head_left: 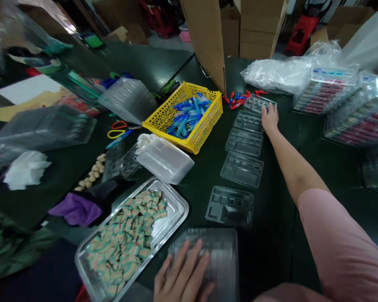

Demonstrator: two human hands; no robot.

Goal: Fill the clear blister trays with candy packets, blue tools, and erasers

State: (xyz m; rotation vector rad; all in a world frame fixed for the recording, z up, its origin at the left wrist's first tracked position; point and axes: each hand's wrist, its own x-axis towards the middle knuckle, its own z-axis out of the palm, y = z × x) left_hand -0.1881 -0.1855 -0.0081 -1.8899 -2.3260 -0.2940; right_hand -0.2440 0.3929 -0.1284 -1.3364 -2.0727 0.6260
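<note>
My left hand (184, 272) lies with fingers spread on a stack of clear plastic blister trays (222, 260) at the bottom of the view. With the arm stretched forward, my right hand (271, 118) rests its outstretched fingers at the right end of the farthest clear tray (258, 103). From there, a row of single clear trays runs back toward me, including a middle tray (244, 141) and the nearest tray (229, 205). Their moulded compartments look bare. Beyond the far tray lie several red and blue pen-like pieces (239, 100).
A metal tray (181, 205) holds many small striped green-and-tan pieces. Behind it stand a white plastic container (166, 161) and a yellow basket (192, 144) of blue pens. Scissors (118, 130) lie left. Filled packs (327, 92) stand right; an upright cardboard flap (208, 46) rises behind.
</note>
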